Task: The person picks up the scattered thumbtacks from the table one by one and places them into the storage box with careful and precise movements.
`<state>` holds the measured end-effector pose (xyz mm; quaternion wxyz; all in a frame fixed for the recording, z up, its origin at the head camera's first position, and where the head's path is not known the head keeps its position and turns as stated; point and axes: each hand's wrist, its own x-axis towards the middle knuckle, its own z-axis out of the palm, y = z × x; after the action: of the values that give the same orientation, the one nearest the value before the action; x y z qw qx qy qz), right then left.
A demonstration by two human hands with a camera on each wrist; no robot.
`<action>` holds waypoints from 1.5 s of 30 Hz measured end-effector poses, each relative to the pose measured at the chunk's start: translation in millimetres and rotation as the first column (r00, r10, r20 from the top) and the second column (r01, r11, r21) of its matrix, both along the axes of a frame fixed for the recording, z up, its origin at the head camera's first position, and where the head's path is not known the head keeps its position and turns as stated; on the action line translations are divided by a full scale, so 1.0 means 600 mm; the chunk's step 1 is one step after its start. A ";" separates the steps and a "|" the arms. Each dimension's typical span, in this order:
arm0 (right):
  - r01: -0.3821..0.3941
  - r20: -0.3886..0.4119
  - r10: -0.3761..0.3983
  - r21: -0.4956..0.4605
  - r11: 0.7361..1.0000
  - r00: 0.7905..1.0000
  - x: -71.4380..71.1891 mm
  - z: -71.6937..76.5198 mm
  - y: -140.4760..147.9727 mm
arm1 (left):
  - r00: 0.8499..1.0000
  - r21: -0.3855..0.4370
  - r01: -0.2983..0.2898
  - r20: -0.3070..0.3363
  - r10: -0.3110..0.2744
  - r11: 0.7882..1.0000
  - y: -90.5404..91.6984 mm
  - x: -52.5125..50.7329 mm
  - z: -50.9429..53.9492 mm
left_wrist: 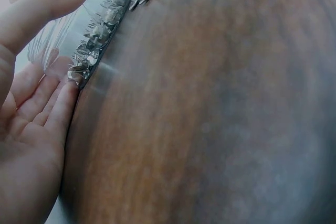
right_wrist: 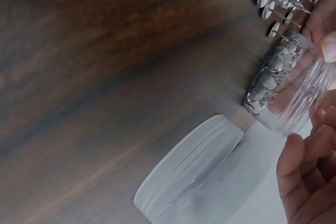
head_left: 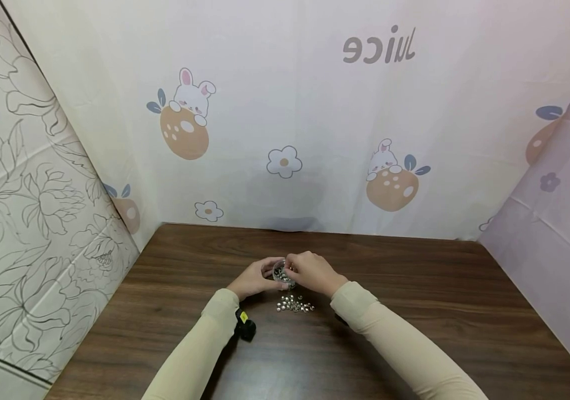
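A small clear round jar (head_left: 279, 276) with silver thumbtacks in it stands on the table, and my left hand (head_left: 255, 279) grips it from the side. In the left wrist view, tacks (left_wrist: 94, 38) lie along the bottom of the jar (left_wrist: 58, 38), with my left thumb over its upper side. My right hand (head_left: 314, 272) is at the mouth of the jar with bent fingers. The right wrist view has those fingers (right_wrist: 294, 153) beside the ridged rim; whether they hold a tack is hidden. Loose tacks (head_left: 295, 304) lie in front of the jar.
A whitish round lid or dish (right_wrist: 189, 161) lies on the table in the right wrist view. The brown wooden table (head_left: 415, 289) reaches back to a printed curtain (head_left: 325, 111). A patterned cloth (head_left: 30, 166) hangs on the left.
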<state>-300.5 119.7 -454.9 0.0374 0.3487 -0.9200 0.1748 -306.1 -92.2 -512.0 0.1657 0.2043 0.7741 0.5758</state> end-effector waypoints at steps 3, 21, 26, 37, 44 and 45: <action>0.003 0.004 -0.003 -0.008 1.000 1.000 0.000 -0.001 0.000 | 1.000 0.007 0.002 -0.002 -0.002 1.000 0.001 -0.001 -0.001; 0.029 0.037 -0.027 -0.049 0.998 0.999 0.024 0.007 0.027 | 1.000 0.048 -0.012 -0.003 0.012 0.999 0.006 0.030 0.040; 0.025 0.050 -0.023 -0.051 0.998 0.999 0.035 0.007 0.038 | 1.000 0.051 -0.016 0.000 0.016 0.999 0.006 0.031 0.041; -0.004 0.053 0.004 0.008 1.000 0.999 0.055 0.000 0.061 | 1.000 0.054 -0.011 -0.005 0.011 0.998 0.007 0.030 0.042; -0.039 0.106 0.037 0.019 0.999 0.994 0.069 -0.006 0.075 | 1.000 0.040 -0.020 -0.007 0.021 0.999 0.007 0.032 0.045; -0.046 0.111 0.044 0.019 0.999 0.993 0.071 -0.006 0.077 | 1.000 0.038 -0.021 -0.007 0.022 0.999 0.007 0.031 0.045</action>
<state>-257.9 165.7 -458.8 -0.0213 0.3594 -0.9144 0.1850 -287.3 -88.0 -485.2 0.1527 0.2012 0.7657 0.5915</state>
